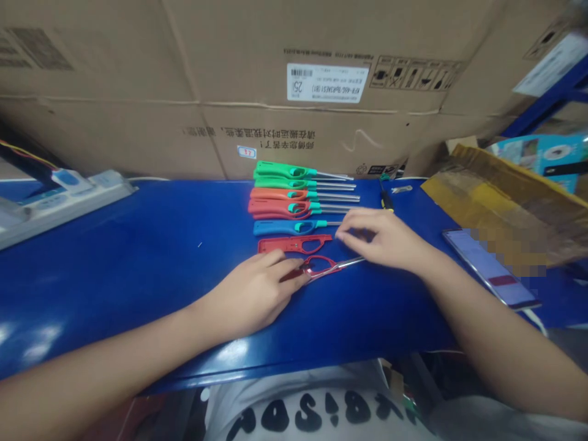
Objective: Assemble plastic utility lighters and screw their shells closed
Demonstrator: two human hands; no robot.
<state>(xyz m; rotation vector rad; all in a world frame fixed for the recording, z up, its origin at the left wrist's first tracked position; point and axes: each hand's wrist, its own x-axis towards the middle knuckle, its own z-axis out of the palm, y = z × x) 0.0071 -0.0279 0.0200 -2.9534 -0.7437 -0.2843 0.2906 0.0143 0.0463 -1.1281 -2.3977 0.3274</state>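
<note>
My left hand (260,293) rests on the blue table with its fingers curled over the handle end of an opened red gas lighter (324,266). A metal tube runs out of this lighter to the right, and my fingers hide part of its handle. Just above it lies a separate red lighter shell half (294,244), inner side up. My right hand (388,237) hovers over the tube end, thumb and forefinger tips pinched together near the shell half's tip. Whatever sits between those fingertips is too small to make out.
Beyond my hands, a blue lighter (280,228), red lighters (271,209), an orange lighter (271,194) and green lighters (275,168) lie in a row. A screwdriver (386,199), phone (489,266), yellow-taped package (500,202), power strip (68,205) and cardboard box (138,122) surround them.
</note>
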